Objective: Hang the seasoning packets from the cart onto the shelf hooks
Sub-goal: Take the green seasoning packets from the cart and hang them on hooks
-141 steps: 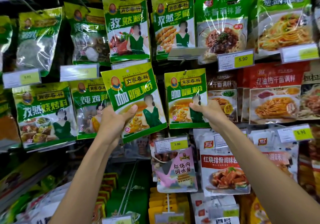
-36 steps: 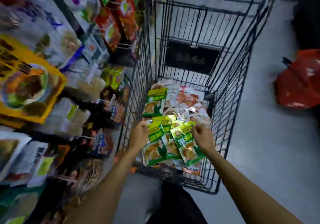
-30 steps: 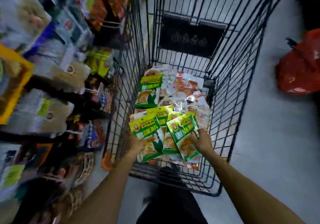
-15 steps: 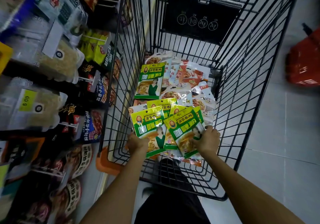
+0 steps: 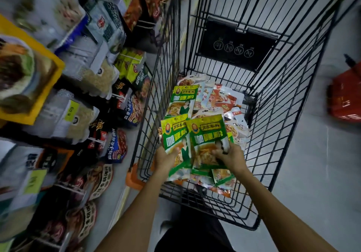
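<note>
I look down into a black wire cart. My left hand grips a green and yellow seasoning packet by its lower edge. My right hand grips a second, matching green packet that overlaps the first. Both packets are lifted above the pile in the cart. Another green packet lies flat further in, beside several red and white packets. More green packets lie under my hands.
The shelf with hanging and stacked bags runs along the cart's left side, with yellow price tags. A red basket sits on the grey floor at right. The cart's black flap stands at the far end.
I turned from the shelf down to the cart. Each hand took hold of a green packet from the pile and has raised it; the two packets now overlap.
</note>
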### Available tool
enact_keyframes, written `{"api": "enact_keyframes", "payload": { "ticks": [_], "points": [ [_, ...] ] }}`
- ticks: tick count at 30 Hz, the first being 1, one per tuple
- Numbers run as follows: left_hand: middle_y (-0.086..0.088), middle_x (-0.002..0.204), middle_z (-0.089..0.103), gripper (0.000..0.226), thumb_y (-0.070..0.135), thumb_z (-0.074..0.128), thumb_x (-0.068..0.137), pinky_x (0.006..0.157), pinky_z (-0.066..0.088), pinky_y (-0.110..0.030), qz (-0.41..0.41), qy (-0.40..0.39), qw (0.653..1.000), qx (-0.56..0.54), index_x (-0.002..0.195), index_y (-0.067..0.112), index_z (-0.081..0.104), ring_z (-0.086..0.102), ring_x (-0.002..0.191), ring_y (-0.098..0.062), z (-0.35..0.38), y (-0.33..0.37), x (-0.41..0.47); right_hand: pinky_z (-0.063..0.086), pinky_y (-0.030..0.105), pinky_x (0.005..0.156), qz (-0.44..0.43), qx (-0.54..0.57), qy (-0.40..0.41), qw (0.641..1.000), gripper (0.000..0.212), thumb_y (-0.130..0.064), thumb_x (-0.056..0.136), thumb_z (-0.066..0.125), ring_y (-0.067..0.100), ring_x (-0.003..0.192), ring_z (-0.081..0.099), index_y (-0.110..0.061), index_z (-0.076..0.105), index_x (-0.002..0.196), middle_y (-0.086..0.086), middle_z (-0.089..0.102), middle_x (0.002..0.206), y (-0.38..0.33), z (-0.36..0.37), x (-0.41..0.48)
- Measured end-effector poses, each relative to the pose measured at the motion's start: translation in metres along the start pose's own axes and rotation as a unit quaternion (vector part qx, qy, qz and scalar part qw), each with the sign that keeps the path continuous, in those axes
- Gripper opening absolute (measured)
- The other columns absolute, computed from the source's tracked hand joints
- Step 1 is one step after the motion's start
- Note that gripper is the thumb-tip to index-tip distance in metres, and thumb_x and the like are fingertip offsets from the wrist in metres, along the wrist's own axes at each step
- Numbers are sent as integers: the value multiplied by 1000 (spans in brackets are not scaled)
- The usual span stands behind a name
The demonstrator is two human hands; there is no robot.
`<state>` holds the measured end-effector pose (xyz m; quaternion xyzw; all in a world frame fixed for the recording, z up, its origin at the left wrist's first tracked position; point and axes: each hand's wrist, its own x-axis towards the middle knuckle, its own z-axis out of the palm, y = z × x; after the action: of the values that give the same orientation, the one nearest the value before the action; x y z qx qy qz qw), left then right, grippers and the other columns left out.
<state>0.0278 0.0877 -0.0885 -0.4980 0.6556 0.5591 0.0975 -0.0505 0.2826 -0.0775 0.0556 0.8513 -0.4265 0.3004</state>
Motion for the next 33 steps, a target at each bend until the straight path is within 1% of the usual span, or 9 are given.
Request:
{"api": "enact_keyframes", "payload": {
  "ticks": [5, 9, 13, 15, 17, 20, 24, 28, 33],
  "points": [
    [3, 97, 49, 33, 17, 65, 90, 65, 30, -16, 181, 70, 981, -14, 116, 2, 52, 47, 100, -16, -59, 73, -53, 56, 23, 59, -114, 70, -4, 991, 15, -8, 79, 77, 13, 71, 71, -10, 68, 91, 0, 74, 80, -90, -27, -16],
    [-8, 99, 64, 25, 18, 67, 89, 76, 46, -27, 287, 107, 951, -37, 106, 2, 61, 59, 93, -17, -138, 123, -111, 56, 21, 58, -221, 105, -24, 969, 14, -16, 75, 80, 5, 65, 69, -16, 69, 83, -4, 74, 73, -185, -38, -53],
    [4, 62, 40, 26, 32, 63, 88, 55, 34, -25, 380, 218, 898, -32, 73, 18, 46, 41, 53, -7, -226, 164, -194, 55, 23, 65, -332, 126, -81, 931, 12, -19, 79, 77, 6, 70, 68, -13, 67, 77, -8, 71, 71, -287, -39, -109],
    [0, 66, 41, 16, 28, 62, 90, 59, 29, -29, 422, 260, 868, -37, 80, 19, 53, 35, 57, -13, -267, 179, -241, 47, 13, 55, -395, 126, -117, 903, 19, -19, 81, 75, 3, 61, 64, -6, 64, 73, -8, 67, 63, -338, -41, -145],
    [-6, 62, 39, 8, 22, 62, 92, 55, 28, -34, 459, 317, 829, -35, 88, 17, 57, 35, 53, -17, -306, 189, -288, 45, 21, 54, -439, 133, -156, 875, 36, -23, 82, 75, 18, 61, 59, 9, 58, 76, 10, 60, 66, -384, -43, -184],
    [10, 63, 53, 11, 22, 64, 89, 55, 41, -22, 499, 398, 769, -23, 82, 27, 58, 52, 56, 0, -357, 196, -360, 33, 33, 59, -502, 151, -206, 826, 48, -29, 79, 76, 24, 59, 40, 2, 42, 66, 14, 37, 65, -443, -39, -243],
    [28, 86, 59, 25, 12, 64, 90, 64, 41, 1, 533, 483, 695, -6, 96, 35, 58, 56, 75, 22, -410, 191, -446, 37, 37, 62, -578, 165, -270, 752, 66, -41, 74, 75, 38, 61, 45, 18, 44, 77, 29, 44, 70, -500, -22, -320],
    [28, 90, 61, 28, 9, 65, 88, 71, 47, -5, 526, 552, 647, 0, 102, 33, 59, 62, 81, 13, -454, 173, -510, 34, 43, 65, -619, 170, -313, 700, 64, -42, 73, 73, 40, 68, 47, 15, 46, 78, 40, 41, 77, -537, 2, -385],
    [16, 94, 68, 25, 12, 67, 87, 82, 53, -36, 482, 608, 630, -22, 98, 34, 62, 65, 84, 1, -493, 144, -563, 38, 34, 62, -631, 181, -377, 653, 62, -42, 71, 72, 32, 66, 43, 14, 46, 80, 27, 34, 76, -559, 34, -435]
  ]
}}
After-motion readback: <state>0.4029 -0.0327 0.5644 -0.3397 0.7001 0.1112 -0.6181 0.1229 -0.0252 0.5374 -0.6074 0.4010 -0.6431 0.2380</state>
